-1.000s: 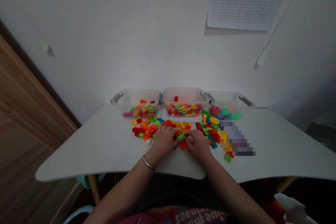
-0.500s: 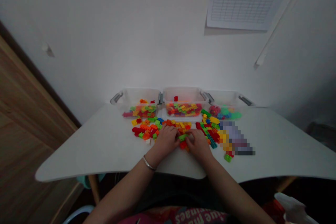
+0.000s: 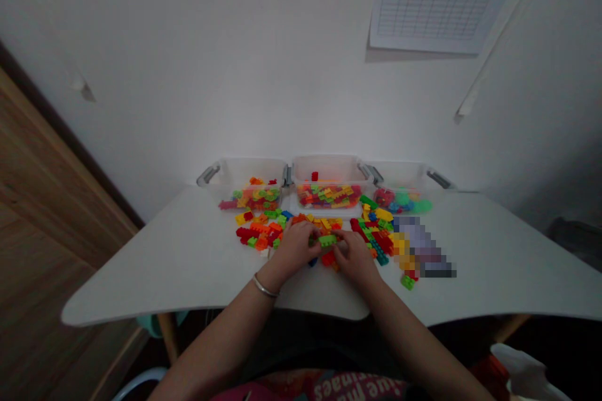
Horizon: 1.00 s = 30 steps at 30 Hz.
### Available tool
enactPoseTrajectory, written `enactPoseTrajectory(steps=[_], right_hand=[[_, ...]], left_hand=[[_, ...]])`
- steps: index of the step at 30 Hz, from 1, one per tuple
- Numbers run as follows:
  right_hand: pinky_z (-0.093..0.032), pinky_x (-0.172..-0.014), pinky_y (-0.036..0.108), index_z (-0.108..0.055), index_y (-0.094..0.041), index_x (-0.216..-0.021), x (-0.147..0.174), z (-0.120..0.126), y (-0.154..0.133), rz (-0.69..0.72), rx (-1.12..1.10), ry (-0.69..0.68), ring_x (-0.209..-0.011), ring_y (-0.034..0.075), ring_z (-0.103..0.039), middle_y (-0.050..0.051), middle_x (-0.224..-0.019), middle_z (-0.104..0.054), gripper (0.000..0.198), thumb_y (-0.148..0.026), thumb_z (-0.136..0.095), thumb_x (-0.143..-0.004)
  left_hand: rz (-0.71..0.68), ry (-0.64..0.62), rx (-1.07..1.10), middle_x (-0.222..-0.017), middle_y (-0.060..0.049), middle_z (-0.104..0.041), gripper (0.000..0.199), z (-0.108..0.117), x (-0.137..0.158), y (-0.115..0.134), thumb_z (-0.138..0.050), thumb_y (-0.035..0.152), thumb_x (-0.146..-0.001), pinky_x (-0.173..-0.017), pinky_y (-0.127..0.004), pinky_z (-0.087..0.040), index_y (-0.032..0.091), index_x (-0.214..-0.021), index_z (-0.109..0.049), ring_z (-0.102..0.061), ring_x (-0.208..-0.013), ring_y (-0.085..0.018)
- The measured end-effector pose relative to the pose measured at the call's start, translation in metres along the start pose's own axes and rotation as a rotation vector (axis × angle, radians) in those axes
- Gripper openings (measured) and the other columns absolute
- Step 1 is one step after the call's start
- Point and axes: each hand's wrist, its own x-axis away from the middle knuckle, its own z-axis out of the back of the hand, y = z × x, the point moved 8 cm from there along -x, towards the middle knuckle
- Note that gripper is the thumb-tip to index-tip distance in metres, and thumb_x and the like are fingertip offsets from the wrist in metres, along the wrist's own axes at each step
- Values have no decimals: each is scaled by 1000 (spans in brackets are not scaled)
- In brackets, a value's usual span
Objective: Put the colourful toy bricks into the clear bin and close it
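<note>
Between my two hands is a light green building brick (image 3: 328, 240), held just above the table's near middle. My left hand (image 3: 297, 244) is closed at its left end, fingertips and thumb pinching. At its right end, my right hand (image 3: 353, 252) grips it between thumb and fingers. Orange and red bricks (image 3: 329, 259) lie below the held brick, partly covered by the hands. A dark blue brick (image 3: 313, 262) shows under my left hand. Loose red and orange bricks (image 3: 263, 235) spread to the left, and red, green and teal bricks (image 3: 379, 241) to the right.
Three clear bins stand against the wall: a left bin (image 3: 254, 169), a middle bin (image 3: 329, 166) and a right bin (image 3: 404, 170), each holding bricks or plastic pieces. A blurred flat item (image 3: 421, 247) lies right on the white table (image 3: 164, 263). A printed sheet (image 3: 427, 6) hangs above.
My left hand has shifted slightly left and down, and the green brick has risen and turned a little. The dark blue brick now shows beneath my left hand. My right hand has barely moved.
</note>
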Motion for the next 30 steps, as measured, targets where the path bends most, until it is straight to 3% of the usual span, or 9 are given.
enactPoseTrajectory(steps=[4, 11, 15, 21, 24, 30], right_hand=[[-53, -92, 47, -64, -20, -112, -1, 3, 0, 26, -22, 23, -101, 26, -66, 11, -107, -71, 29, -22, -53, -86], [-55, -85, 43, -65, -19, -108, -1, 11, 0, 27, -64, 85, -93, 25, -66, 12, -99, -71, 25, -31, -51, -90], [-55, -82, 42, -65, -20, -106, 0, 14, 0, 27, -89, 111, -88, 23, -66, 10, -95, -71, 26, -34, -50, -91], [-55, -82, 41, -62, -20, -114, 1, 17, 1, -19, -123, 162, -90, 23, -65, 11, -103, -71, 30, -36, -51, -91], [-54, -85, 43, -57, -19, -123, 2, 19, 1, -34, -124, 182, -94, 24, -64, 11, -105, -71, 36, -36, -52, -91], [-53, -89, 46, -59, -21, -120, 0, 19, -1, -5, -109, 159, -96, 25, -64, 10, -100, -72, 33, -33, -52, -90]], left_hand=[[-4, 46, 61, -106, -6, -71, 15, 4, -2, -2, -64, 15, -77, -106, -48, -39, 20, -91, -63, -63, -105, -24], [12, 1, 283, -99, -6, -72, 16, 9, -3, 2, -60, 17, -83, -92, -39, -52, 19, -98, -64, -67, -97, -22], [-26, -38, 386, -110, -8, -70, 29, 10, -2, 12, -66, 13, -78, -95, -36, -52, 18, -107, -63, -66, -105, -22], [7, -64, 487, -103, -4, -72, 28, 15, -10, 10, -67, 14, -79, -91, -35, -54, 20, -105, -65, -68, -98, -20], [-58, -6, 533, -102, -5, -70, 25, 30, -24, 10, -68, 17, -79, -91, -35, -54, 19, -104, -65, -67, -96, -19], [-40, 347, 661, -99, -5, -67, 25, 71, -53, -13, -66, 21, -82, -84, -32, -56, 19, -105, -56, -67, -92, -17]])
